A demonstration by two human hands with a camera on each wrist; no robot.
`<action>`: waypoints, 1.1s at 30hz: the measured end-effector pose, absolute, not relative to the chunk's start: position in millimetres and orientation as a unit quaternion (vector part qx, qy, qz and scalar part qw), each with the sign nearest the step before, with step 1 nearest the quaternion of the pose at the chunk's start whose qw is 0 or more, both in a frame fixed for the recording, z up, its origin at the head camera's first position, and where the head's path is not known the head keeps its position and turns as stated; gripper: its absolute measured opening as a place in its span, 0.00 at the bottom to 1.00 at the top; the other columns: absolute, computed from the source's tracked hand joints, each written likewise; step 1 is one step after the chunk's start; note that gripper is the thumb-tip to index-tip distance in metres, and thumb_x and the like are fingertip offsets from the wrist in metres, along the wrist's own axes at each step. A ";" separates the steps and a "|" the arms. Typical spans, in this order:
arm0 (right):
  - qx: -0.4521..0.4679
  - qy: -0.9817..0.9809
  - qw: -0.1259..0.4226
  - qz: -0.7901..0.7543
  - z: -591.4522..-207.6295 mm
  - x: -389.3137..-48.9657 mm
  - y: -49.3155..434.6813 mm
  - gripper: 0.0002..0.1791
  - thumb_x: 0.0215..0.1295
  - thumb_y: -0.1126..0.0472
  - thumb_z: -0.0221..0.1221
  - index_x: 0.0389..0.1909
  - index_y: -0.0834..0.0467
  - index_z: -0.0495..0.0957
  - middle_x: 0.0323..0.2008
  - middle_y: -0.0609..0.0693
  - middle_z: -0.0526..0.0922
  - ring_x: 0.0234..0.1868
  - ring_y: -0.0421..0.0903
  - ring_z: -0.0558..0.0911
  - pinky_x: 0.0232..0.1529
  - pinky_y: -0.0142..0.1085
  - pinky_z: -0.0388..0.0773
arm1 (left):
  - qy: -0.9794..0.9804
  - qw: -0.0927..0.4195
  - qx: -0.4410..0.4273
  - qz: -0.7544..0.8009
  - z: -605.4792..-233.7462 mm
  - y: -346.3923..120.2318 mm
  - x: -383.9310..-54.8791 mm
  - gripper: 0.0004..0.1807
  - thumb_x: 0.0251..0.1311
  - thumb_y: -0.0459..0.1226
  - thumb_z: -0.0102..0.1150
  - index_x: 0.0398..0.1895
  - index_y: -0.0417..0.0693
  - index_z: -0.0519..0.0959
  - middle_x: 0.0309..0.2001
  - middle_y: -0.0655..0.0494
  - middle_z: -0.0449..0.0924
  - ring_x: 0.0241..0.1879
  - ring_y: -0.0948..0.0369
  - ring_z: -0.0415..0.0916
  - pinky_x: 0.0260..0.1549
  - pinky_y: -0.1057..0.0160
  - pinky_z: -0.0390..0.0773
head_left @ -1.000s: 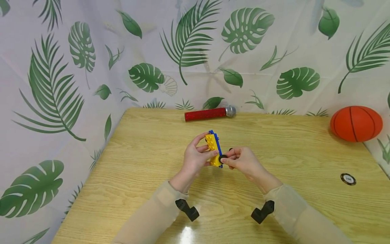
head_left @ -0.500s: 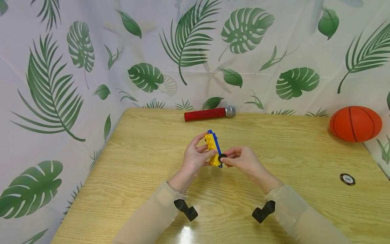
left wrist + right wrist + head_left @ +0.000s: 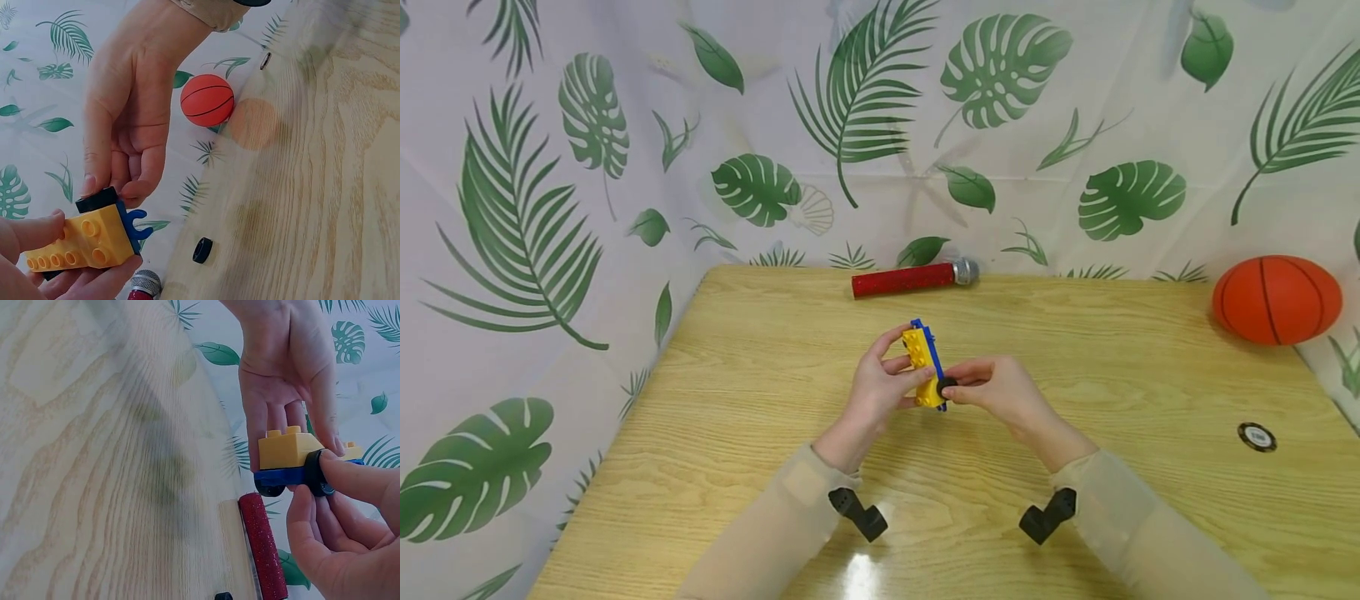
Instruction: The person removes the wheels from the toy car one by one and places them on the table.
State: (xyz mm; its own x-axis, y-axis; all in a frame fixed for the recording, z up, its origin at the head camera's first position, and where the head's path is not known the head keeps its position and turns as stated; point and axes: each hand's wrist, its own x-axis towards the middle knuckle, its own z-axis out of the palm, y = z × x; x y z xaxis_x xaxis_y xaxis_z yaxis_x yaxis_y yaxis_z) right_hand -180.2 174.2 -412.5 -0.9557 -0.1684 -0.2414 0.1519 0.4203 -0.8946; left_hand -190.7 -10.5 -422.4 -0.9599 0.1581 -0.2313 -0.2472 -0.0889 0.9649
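My left hand (image 3: pixel 874 385) holds a toy car (image 3: pixel 917 343) above the table, thumb on one side and fingers on the other. The car has a yellow studded top and a blue base with a hook (image 3: pixel 142 234) at one end. Thumb and fingers of my right hand (image 3: pixel 1009 392) pinch a black tire (image 3: pixel 97 200) against the car's side, near that hooked end. Another black wheel (image 3: pixel 270 490) shows under the car in the right wrist view. A loose black tire (image 3: pixel 202 250) stands on the table beyond the hands; in the head view it is hidden.
Behind the hands a red glittery microphone (image 3: pixel 904 281) lies along the table's back edge. An orange toy basketball (image 3: pixel 1277 300) sits at the back right, with a round black-and-white chip (image 3: pixel 1257 437) nearer. Leaf-patterned cloth (image 3: pixel 752 92) borders the back and left.
My right hand's fingers have shifted slightly around the tire, and the loose tire behind them has gone out of sight in the head view. The left hand keeps its hold on the car.
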 end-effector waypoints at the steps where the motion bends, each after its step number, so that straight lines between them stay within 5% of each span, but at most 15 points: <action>1: -0.005 0.832 0.150 -0.534 -412.5 -180.4 174.5 0.19 0.63 0.61 0.67 0.53 0.66 0.82 0.49 0.60 0.84 0.46 0.47 0.82 0.51 0.40 0.82 | 0.662 0.139 -0.027 0.736 -422.5 -10.1 -190.4 0.36 0.61 0.28 0.64 0.70 0.63 0.66 0.55 0.41 0.82 0.49 0.51 0.83 0.41 0.48 0.86; 19: 0.006 0.840 0.164 -0.518 -404.5 -179.5 175.1 0.21 0.61 0.59 0.68 0.52 0.66 0.82 0.43 0.56 0.84 0.41 0.46 0.81 0.52 0.42 0.82 | 0.634 0.178 0.002 0.752 -417.9 -14.1 -191.5 0.41 0.64 0.27 0.60 0.75 0.65 0.59 0.56 0.37 0.80 0.49 0.53 0.82 0.43 0.44 0.84; 33: 0.009 0.839 0.154 -0.522 -404.8 -178.9 169.2 0.15 0.60 0.64 0.68 0.45 0.68 0.81 0.36 0.55 0.84 0.35 0.44 0.81 0.44 0.37 0.85 | 0.658 0.160 0.001 0.735 -414.5 -12.8 -190.8 0.39 0.61 0.26 0.63 0.72 0.66 0.65 0.53 0.38 0.83 0.47 0.53 0.83 0.38 0.49 0.86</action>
State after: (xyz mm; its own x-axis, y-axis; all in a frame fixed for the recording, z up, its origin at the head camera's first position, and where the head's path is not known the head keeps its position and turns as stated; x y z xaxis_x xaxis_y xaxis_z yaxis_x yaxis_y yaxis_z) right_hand -178.9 169.2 -404.8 -0.9525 -0.1461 -0.2672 0.1751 0.4551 -0.8730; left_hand -190.8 -12.8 -414.5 -0.9487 0.2363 -0.2101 -0.2349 -0.0817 0.9686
